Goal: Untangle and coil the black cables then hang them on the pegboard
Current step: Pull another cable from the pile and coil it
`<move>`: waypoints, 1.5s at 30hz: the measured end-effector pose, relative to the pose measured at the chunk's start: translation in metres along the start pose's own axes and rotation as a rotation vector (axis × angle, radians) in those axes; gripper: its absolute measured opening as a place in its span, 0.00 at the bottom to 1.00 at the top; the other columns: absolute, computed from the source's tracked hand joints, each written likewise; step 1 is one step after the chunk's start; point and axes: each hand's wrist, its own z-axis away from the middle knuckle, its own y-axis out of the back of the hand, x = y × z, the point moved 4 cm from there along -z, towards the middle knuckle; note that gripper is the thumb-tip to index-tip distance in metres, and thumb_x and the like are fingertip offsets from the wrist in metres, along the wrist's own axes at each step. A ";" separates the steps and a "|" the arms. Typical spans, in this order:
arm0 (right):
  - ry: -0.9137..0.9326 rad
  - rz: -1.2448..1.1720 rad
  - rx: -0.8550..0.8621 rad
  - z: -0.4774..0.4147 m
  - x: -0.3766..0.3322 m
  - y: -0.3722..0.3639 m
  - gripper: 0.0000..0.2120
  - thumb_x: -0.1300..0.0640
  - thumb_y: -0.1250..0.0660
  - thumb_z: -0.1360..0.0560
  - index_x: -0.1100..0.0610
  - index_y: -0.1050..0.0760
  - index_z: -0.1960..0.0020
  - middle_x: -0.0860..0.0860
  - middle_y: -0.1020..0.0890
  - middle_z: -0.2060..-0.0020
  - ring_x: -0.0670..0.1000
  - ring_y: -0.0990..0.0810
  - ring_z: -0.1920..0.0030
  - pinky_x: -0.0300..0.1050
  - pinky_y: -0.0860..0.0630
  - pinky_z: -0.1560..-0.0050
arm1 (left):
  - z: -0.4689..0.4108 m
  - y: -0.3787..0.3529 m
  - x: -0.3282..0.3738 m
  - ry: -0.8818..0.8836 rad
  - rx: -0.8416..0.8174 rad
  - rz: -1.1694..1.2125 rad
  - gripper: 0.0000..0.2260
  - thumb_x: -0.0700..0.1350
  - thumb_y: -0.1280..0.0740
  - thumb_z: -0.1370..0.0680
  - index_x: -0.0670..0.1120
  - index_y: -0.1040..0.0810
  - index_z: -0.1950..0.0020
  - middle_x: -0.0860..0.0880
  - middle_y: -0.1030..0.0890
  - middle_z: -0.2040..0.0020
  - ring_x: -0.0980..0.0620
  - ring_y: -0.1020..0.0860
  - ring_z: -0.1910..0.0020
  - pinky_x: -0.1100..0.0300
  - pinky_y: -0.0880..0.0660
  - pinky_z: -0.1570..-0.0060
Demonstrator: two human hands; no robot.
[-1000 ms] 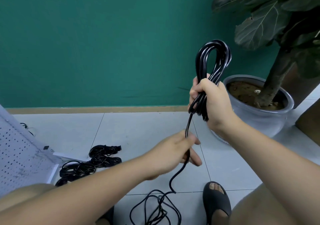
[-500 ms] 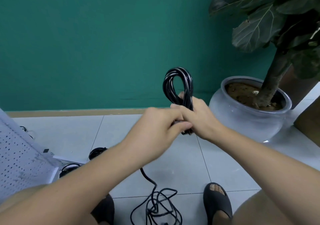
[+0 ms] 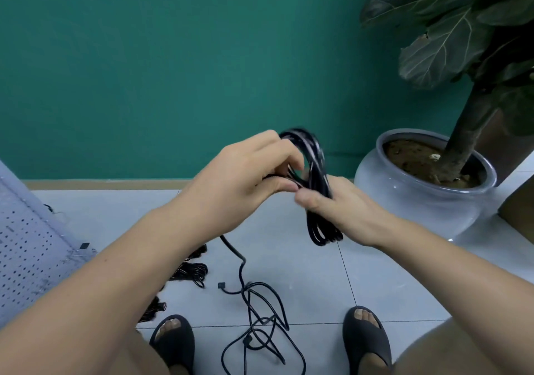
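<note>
The coil (image 3: 317, 169) is held above the floor (image 3: 361, 282), near the pot (image 3: 404, 201), on its pegboard (image 3: 26, 247) side. The right hand (image 3: 346, 210) has its fingers curled round the coil's middle. The left hand (image 3: 239, 181) pinches the coil's strands at the upper loop. The tail (image 3: 261, 314) hangs below the left hand and lies tangled on the floor. Further from the pot, bundles (image 3: 192, 270) lie beside the pegboard.

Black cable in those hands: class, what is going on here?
A person is coiling a long black cable. The right hand grips the coiled loops; the left hand pinches a strand beside them. Its loose tail lies tangled on the pale tiled floor. Other coiled black cables lie beside the white pegboard, not yet hung.
</note>
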 end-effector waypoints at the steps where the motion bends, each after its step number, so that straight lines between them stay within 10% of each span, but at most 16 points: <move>1: -0.037 0.079 -0.058 -0.001 0.002 -0.002 0.20 0.28 0.34 0.27 0.45 0.30 0.58 0.41 0.27 0.67 0.43 0.30 0.65 0.40 0.32 0.63 | 0.000 0.001 -0.003 0.005 -0.023 -0.020 0.07 0.45 0.27 0.18 0.51 0.20 0.41 0.57 0.25 0.52 0.58 0.24 0.54 0.65 0.29 0.54; 16: -0.135 -0.017 -0.306 0.015 -0.006 -0.024 0.13 0.61 0.31 0.25 0.63 0.36 0.57 0.49 0.33 0.70 0.52 0.35 0.70 0.47 0.35 0.68 | -0.010 -0.010 -0.028 0.255 0.298 0.407 0.24 0.52 0.13 0.34 0.51 0.18 0.42 0.50 0.19 0.50 0.51 0.24 0.62 0.58 0.26 0.60; 23: -0.103 -0.056 -0.113 0.013 -0.006 -0.020 0.13 0.61 0.31 0.27 0.64 0.36 0.57 0.51 0.31 0.70 0.52 0.31 0.72 0.50 0.32 0.68 | -0.011 -0.026 -0.030 0.502 0.215 0.487 0.11 0.58 0.21 0.24 0.52 0.16 0.50 0.55 0.14 0.53 0.55 0.17 0.50 0.64 0.24 0.49; 29: -0.087 -0.158 -0.061 0.009 -0.005 -0.018 0.11 0.63 0.31 0.27 0.65 0.34 0.57 0.50 0.31 0.71 0.53 0.33 0.73 0.49 0.32 0.71 | -0.013 -0.039 -0.027 0.640 0.123 0.686 0.22 0.69 0.29 0.24 0.50 0.15 0.48 0.52 0.13 0.51 0.50 0.15 0.52 0.45 0.18 0.40; 35: -0.080 -0.214 0.178 0.002 -0.011 -0.013 0.13 0.64 0.31 0.27 0.65 0.36 0.60 0.51 0.31 0.73 0.52 0.32 0.72 0.51 0.32 0.72 | -0.017 -0.056 -0.017 0.657 0.188 1.131 0.23 0.52 0.19 0.26 0.43 0.21 0.36 0.46 0.17 0.48 0.49 0.18 0.51 0.55 0.22 0.48; 39: -0.109 -0.203 0.173 -0.004 -0.017 -0.015 0.15 0.55 0.34 0.30 0.67 0.31 0.57 0.63 0.20 0.70 0.62 0.22 0.71 0.63 0.24 0.68 | -0.020 -0.052 -0.016 0.608 0.318 0.932 0.17 0.52 0.23 0.21 0.46 0.20 0.37 0.50 0.15 0.47 0.55 0.17 0.49 0.59 0.21 0.48; 45: -0.189 -0.241 0.047 -0.013 -0.013 -0.028 0.09 0.54 0.32 0.29 0.57 0.31 0.57 0.50 0.28 0.68 0.53 0.29 0.67 0.53 0.32 0.64 | -0.023 -0.052 -0.020 0.730 0.329 0.756 0.17 0.61 0.31 0.17 0.48 0.21 0.45 0.55 0.16 0.52 0.58 0.17 0.53 0.60 0.24 0.53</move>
